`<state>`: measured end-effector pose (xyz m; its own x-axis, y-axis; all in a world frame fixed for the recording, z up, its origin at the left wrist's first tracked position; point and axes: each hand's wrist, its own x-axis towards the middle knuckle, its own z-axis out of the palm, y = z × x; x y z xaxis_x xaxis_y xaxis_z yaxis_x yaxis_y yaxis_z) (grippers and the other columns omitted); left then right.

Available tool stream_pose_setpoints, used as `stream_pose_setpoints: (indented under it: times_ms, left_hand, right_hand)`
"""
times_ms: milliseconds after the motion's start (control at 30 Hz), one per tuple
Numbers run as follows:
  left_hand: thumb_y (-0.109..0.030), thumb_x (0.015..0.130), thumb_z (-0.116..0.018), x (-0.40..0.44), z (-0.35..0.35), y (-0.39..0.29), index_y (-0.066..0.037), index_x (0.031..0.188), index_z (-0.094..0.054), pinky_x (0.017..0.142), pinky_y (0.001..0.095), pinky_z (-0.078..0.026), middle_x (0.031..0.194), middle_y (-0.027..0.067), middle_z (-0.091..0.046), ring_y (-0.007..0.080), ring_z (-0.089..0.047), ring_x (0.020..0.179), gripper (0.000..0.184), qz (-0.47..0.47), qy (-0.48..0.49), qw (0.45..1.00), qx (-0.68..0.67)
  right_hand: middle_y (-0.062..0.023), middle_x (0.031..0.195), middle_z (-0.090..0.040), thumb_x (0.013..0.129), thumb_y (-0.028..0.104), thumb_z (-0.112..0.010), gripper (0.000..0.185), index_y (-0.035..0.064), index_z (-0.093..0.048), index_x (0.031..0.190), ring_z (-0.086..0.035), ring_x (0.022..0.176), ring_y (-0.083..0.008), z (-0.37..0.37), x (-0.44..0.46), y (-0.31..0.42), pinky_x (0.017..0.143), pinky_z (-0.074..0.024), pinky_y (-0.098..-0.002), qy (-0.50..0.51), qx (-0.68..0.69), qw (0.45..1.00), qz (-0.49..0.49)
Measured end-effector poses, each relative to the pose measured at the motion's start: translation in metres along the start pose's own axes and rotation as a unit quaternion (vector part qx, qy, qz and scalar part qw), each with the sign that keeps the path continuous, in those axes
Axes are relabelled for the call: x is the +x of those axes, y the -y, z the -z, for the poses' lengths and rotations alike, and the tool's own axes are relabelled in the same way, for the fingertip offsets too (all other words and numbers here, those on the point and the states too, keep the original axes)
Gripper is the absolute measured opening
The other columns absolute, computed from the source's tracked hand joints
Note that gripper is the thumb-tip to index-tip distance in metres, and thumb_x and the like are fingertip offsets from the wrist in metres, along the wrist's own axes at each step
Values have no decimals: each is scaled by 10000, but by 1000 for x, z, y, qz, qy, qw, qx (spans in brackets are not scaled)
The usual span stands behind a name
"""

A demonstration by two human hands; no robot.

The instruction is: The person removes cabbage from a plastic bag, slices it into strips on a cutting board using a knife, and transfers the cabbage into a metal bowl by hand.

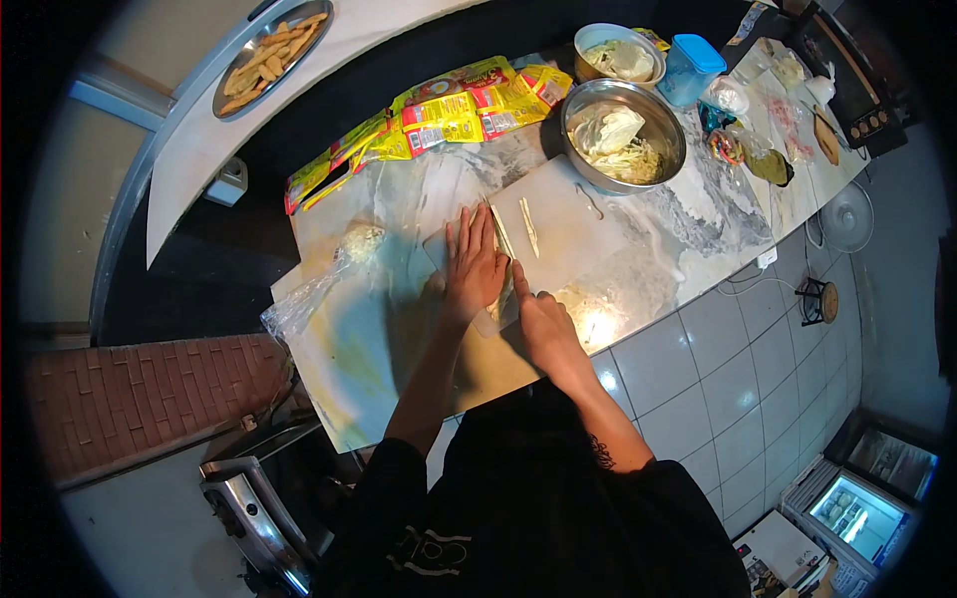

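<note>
The left hand (475,261) lies flat on a white cutting board (583,244), fingers stretched out and close together, pressing down rather than gripping; what is under the palm is mostly hidden. The right hand (543,321) is just beside it, curled closed with the index finger reaching forward, around a slim knife (506,245) – its handle is covered by the hand. The blade sits right by the left fingers, along a pale strip. More pale strips (529,228) lie on the board, apart from both hands.

Beyond the board, on the marbled worktop (688,249), stands a steel bowl (670,149) with cabbage (608,130) in it, and behind that a second bowl (592,68). A blue-lidded plastic container (692,78) is near them. Yellow-and-red packets (434,110) stretch along the back edge – a clear plastic bag (324,284) lies off to the left.
</note>
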<state>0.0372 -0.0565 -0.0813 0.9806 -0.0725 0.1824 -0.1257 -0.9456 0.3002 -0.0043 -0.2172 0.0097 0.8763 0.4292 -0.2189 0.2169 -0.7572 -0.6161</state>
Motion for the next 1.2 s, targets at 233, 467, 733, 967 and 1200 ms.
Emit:
stream_pose_setpoints:
  times_ms: [233,467,733,967,1200]
  left_hand:
    - [-196,903,-566,0,-2,2,29,1504,-245,1198,545,-96,1588,161,-214,362,-138,1484,718,7,20,1000,5]
    - [-203,881,-548,0,-1,-2,37,1501,-254,1198,543,-92,1587,154,-229,353,-154,1484,727,9,10,1000,13]
    - [-158,870,-514,0,-6,1,37,1497,-257,1193,557,-93,1583,167,-231,364,-154,1482,705,6,-4,1000,-17]
    - [-233,839,-521,1,-11,5,43,1479,-313,1194,552,-107,1569,160,-281,352,-189,1476,728,8,-9,1000,16]
    - [-255,831,-524,0,-12,5,37,1451,-377,1193,539,-113,1555,153,-321,338,-212,1473,701,-12,-40,999,31]
  right_hand:
    - [-326,847,-628,740,-121,-504,805,-16,-270,1504,-636,823,-482,6,9,11,752,-515,-506,46,-10,999,-28]
    - [-318,821,-639,759,-105,-499,811,-37,-205,1512,-641,792,-482,11,4,12,733,-523,-511,43,-32,999,-7]
    - [-325,852,-640,775,-92,-494,816,-16,-185,1526,-649,786,-470,5,6,8,727,-527,-508,66,-46,996,-24]
    - [-322,847,-641,784,-88,-492,811,-19,-174,1527,-653,797,-463,10,-13,13,722,-531,-513,101,-66,992,-38]
    - [-308,821,-643,777,-85,-502,826,-17,-168,1529,-649,772,-467,4,-6,5,724,-523,-522,57,-56,997,-11]
